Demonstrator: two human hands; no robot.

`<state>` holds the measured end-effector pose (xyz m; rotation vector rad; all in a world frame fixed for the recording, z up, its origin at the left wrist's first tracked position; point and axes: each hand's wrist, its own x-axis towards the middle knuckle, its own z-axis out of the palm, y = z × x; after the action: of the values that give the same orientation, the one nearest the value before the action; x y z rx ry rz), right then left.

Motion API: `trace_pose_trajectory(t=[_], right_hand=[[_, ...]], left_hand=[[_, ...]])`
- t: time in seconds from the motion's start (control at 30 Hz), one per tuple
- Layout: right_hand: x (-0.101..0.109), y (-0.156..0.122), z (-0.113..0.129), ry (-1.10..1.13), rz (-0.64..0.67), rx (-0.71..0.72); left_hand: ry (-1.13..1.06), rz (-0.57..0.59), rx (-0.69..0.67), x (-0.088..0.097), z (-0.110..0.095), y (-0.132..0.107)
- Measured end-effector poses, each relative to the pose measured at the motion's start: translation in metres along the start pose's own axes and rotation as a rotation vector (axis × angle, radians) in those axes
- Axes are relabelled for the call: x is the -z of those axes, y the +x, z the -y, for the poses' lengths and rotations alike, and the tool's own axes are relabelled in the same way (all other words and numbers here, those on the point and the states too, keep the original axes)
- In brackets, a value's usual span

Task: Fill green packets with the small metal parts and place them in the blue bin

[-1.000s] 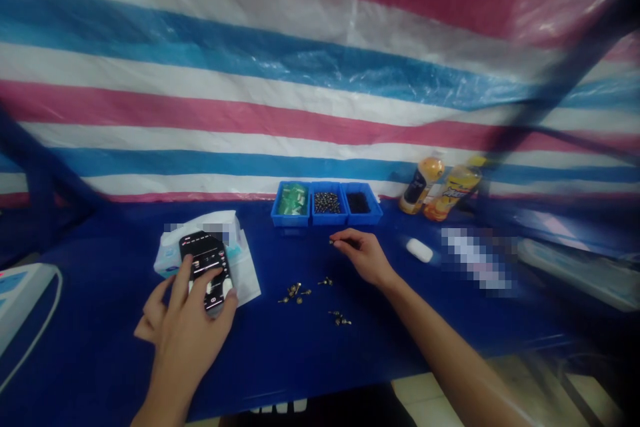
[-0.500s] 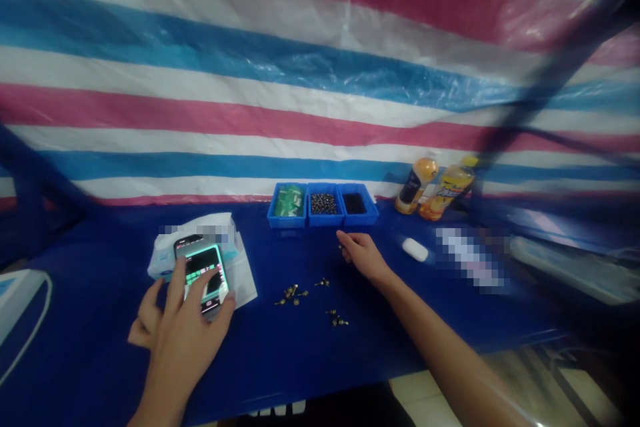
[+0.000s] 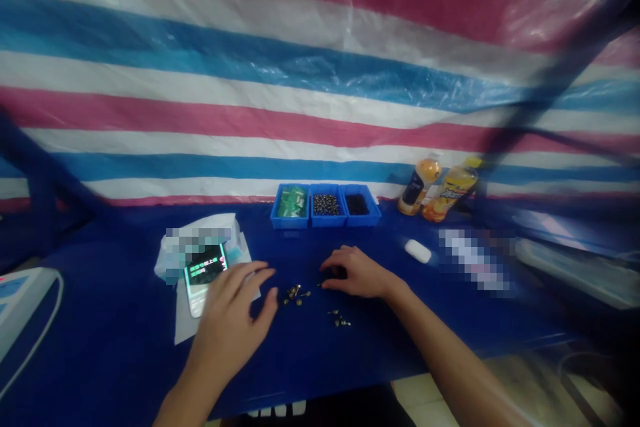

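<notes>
My left hand (image 3: 237, 310) hovers over the table beside a lit phone (image 3: 197, 280), fingers spread and holding nothing. Just to the right of its fingertips lies a small pile of brass-coloured metal parts with thin stems (image 3: 294, 293). My right hand (image 3: 357, 271) is low over the table, its fingers curved and a gap showing between forefinger and thumb. A tiny bit of metal shows at the thumb tip; the hand hides whatever else lies there. Nearer to me is a second small group of the same metal parts (image 3: 340, 320).
Along the back stand three blue bins: one with green packets (image 3: 291, 203), one with small metallic pieces (image 3: 326, 205), one with dark pieces (image 3: 357, 204). Two drink bottles (image 3: 420, 185) and a white case (image 3: 418, 251) are at right. A tissue pack (image 3: 167, 253) sits behind the phone.
My left hand has left the phone, moving right toward the metal parts; the phone now lies closer to me. My right hand has come down-left over a small group of parts and its pinch has loosened.
</notes>
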<state>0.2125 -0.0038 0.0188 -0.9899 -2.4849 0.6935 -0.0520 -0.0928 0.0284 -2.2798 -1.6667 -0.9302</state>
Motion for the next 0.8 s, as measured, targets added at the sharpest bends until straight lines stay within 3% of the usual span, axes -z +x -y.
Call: trace_pose_trajectory(t=[0.13,0.3,0.47,0.57,0.8], right_hand=[[-0.005,0.003,-0.004,-0.059,0.013,0.016],[-0.009,0.004,-0.008,-0.038,-0.044,0.021],[-0.01,0.005,-0.011,-0.006,-0.109,-0.011],[-0.01,0.005,-0.013,0.013,-0.127,-0.035],[0.0,0.002,-0.013,0.12,-0.153,-0.094]], left_hand=[[-0.108,0.196,-0.222,-0.015,-0.027,0.048],[-0.17,0.219,-0.285,-0.052,-0.041,0.1],[-0.248,0.256,-0.172,-0.073,-0.033,0.093],[-0.28,0.319,-0.163,-0.074,-0.028,0.083],[-0.286,0.307,-0.063,-0.071,-0.025,0.084]])
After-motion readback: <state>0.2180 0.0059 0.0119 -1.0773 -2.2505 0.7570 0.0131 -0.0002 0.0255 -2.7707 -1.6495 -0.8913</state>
